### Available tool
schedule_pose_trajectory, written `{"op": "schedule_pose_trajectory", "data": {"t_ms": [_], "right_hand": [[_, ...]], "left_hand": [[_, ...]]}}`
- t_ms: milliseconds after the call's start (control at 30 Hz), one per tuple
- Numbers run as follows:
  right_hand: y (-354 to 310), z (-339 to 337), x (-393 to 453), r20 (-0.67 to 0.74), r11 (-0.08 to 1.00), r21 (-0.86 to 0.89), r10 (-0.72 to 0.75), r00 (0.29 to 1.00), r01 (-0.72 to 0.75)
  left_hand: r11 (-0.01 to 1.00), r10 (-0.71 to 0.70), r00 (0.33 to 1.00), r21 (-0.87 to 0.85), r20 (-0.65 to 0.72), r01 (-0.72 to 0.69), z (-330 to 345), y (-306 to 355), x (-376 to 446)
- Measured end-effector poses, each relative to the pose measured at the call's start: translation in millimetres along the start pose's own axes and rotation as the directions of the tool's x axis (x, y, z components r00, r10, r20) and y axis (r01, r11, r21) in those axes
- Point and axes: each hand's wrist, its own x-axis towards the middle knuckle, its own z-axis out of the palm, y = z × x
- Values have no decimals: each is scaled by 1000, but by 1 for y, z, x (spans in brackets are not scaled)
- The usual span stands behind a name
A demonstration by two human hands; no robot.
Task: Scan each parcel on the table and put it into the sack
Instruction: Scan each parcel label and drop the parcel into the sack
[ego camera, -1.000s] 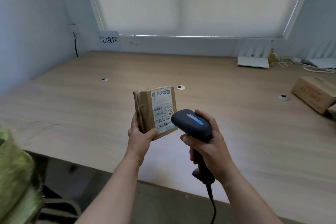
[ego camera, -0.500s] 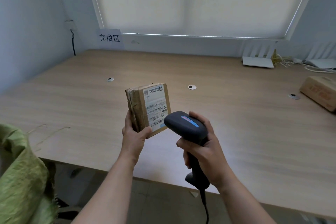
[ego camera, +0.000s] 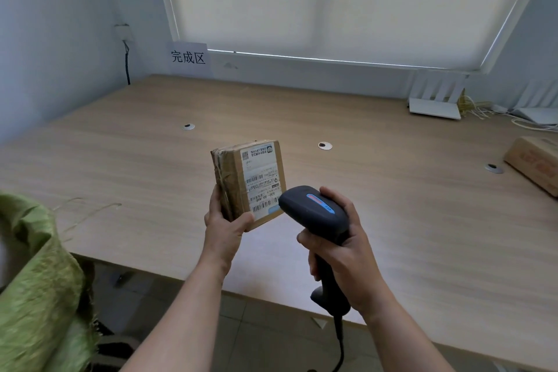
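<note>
**Operator:** Parcel [ego camera: 241,181] status: where is it, and which step applies?

**Technician:** It is held upright above the surface [ego camera: 392,220], clear of it, with its white label [ego camera: 262,181] facing the camera. The left hand [ego camera: 225,228] grips its lower end, thumb across the front face and fingers behind. The right hand [ego camera: 341,254] is clenched round the handle of the scanner [ego camera: 314,211]. The scanner head sits just beside the lower barcode and covers the label's bottom right corner. Judgement: the scan step is in hand. An indicator strip on top of the scanner head reads red with a blue tip; whether that marks a completed read cannot be told.

**Operator:** What does the next move call for?

**Technician:** If the read is confirmed, carry the parcel left and down to the green sack [ego camera: 39,281], which hangs at the near left edge of the surface. Its mouth is not clearly visible, so locate the opening before releasing. Keep the scanner in the right-hand grip.

**Operator:** Anything left to process?

**Technician:** One cardboard box [ego camera: 536,161] lies at the far right of the surface, well apart from the hands. It probably comes next.
</note>
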Motion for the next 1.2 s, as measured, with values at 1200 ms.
{"op": "schedule_pose_trajectory", "data": {"t_ms": [1200], "right_hand": [[-25, 100, -42, 690, 998, 46, -56, 721, 33]], "left_hand": [[935, 245, 506, 340, -827, 103, -108, 60, -222]]}}
